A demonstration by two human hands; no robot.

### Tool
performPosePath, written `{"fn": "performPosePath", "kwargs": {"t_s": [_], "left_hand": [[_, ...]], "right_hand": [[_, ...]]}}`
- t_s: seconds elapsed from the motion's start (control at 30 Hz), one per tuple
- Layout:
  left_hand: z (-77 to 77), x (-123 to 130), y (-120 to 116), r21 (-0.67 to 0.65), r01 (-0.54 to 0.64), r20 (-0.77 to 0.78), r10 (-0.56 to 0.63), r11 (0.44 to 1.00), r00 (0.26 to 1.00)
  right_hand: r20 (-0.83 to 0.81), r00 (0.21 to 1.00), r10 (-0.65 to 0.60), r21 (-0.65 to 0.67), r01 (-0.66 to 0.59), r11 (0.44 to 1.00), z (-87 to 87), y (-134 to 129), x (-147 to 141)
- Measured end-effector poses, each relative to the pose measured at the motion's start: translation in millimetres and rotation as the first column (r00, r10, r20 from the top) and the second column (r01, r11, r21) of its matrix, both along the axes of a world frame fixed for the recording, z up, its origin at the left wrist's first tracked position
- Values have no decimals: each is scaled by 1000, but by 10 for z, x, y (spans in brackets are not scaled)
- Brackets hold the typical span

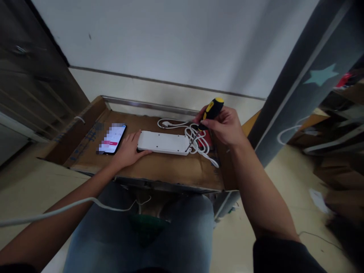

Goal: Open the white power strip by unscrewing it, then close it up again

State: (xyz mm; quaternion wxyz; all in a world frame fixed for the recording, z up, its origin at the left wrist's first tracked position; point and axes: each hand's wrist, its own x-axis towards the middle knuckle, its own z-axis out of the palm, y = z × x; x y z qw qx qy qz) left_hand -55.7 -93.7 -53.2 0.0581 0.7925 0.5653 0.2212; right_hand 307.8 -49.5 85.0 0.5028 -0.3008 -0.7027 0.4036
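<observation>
A white power strip (163, 142) lies with its screw-holed side up on the cardboard. My left hand (131, 149) grips its left end, thumb along the near edge and fingers at the far edge. In my right hand (224, 123) is a screwdriver (214, 108) with a black and yellow handle, held tilted. Its shaft slants down to the strip's near right corner; whether the tip sits in a screw hole I cannot tell. The strip's white cord (195, 142) is looped at its right end, and a plug (165, 124) lies behind the strip.
A lit phone (115, 138) lies left of my left hand. The shallow cardboard tray (170, 172) has raised sides and stands over my knees. Something red (205, 139) lies under the cord. A grey post (301, 83) rises at the right, and a white cable (71, 204) crosses my left forearm.
</observation>
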Motion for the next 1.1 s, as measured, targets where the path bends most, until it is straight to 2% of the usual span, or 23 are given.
{"fn": "performPosePath", "kwargs": {"t_s": [0.07,0.13,0.2,0.3,0.43,0.57,0.77,0.9,1.0,1.1], "left_hand": [[-7,-2,7,-1,-1,-12,1,1000,1000],[-15,-6,12,0,-3,-25,3,1000,1000],[-20,-9,16,2,-1,-31,1,1000,1000],[-16,-8,16,1,-1,-33,2,1000,999],[4,7,6,-8,-11,-33,10,1000,999],[16,20,-5,-13,-8,-25,8,1000,1000],[29,22,2,-14,-4,-29,3,1000,1000],[33,18,-2,-25,-7,-39,6,1000,999],[31,14,-7,-17,-8,-48,7,1000,999],[37,19,-9,-13,-3,-46,2,1000,999]], "right_hand": [[20,999,42,13,-42,999,-8,0,6],[65,998,-1,83,-5,997,-9,-14,-12],[118,986,-115,170,94,981,-3,-40,-43],[195,931,-310,270,253,929,1,-79,-74],[192,883,-428,336,350,874,-12,-69,-83],[91,917,-389,369,332,868,-22,-30,-89],[261,900,-349,356,246,902,24,-71,1],[255,888,-383,402,263,877,34,-66,42],[160,922,-353,358,279,891,20,-41,21],[125,957,-264,277,222,935,22,-26,3]]}}
